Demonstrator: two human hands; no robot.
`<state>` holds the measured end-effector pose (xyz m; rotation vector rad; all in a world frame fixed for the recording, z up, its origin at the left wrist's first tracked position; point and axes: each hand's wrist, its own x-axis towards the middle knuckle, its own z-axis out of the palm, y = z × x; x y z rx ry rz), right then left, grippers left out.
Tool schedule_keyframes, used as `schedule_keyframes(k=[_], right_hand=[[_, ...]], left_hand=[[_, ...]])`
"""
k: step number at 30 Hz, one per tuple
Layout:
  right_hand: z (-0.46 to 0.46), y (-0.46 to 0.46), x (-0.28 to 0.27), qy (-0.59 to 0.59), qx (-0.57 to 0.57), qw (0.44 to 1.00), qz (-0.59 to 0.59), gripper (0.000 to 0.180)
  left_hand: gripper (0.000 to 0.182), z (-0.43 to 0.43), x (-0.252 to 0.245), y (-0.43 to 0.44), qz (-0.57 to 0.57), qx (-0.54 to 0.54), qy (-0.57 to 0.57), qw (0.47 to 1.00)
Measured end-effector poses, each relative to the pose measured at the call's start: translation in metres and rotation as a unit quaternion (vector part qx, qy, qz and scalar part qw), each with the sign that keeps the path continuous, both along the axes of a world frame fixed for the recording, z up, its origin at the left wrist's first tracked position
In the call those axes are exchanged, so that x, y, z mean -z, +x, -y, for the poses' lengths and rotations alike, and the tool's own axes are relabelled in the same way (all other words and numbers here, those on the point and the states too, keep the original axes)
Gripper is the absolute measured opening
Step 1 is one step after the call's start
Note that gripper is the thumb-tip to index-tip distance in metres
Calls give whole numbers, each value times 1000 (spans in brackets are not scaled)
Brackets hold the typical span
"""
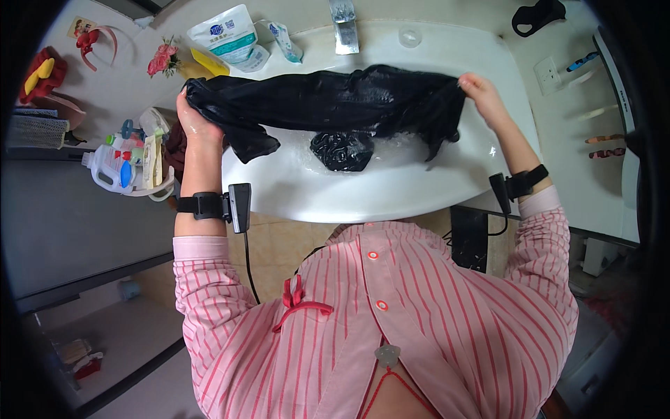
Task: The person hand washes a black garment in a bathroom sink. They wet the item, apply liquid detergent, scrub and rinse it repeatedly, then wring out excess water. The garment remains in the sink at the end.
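A wet black cloth garment (pixel 324 102) is stretched sideways above a white washbasin (pixel 324 201). My left hand (pixel 198 119) grips its left end, where the fabric bunches and a loose flap hangs down. At the other end, my right hand (pixel 479 93) pinches the upper corner between thumb and fingers. Beneath the garment, a crumpled wet black bundle (pixel 343 153) rests in the basin, with some water around it. Whether this bundle joins the stretched cloth cannot be made out. Folds hide the fingers of my left hand in part.
A chrome faucet (pixel 344 31) rises at the basin's back. A white refill pouch (pixel 227 39) and a tube (pixel 285 42) stand at the back left. Bottles in a container (pixel 131 162) sit left of my forearm. A wall socket (pixel 547 76) is at right.
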<state>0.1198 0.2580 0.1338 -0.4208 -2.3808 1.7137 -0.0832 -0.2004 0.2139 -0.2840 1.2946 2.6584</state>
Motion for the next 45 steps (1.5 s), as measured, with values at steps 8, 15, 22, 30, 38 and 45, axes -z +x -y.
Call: schedule_keyframes(k=[8,15,22,30,38,45], right_hand=[[-29,-24,-129,25,62,992,-105,24],[-10,-28,-214,1,33,971,-236,14],[-3,-38,-191,-9,12,991,-129,14],[27,-45,-133,146,-59,984,82,36],[96,-66,-148,247,-353,902,28,21],[53,-59,-114,159,-233,958,53,38]], left_hand=[[33,4,1,0,22,-9,-16,1000],[32,1,19,-7,59,80,-17,995],[35,-12,69,4,111,144,-159,970],[44,-19,103,15,-103,257,-700,658],[81,-173,29,103,-526,217,-408,714],[32,-172,20,78,-45,468,-212,857]])
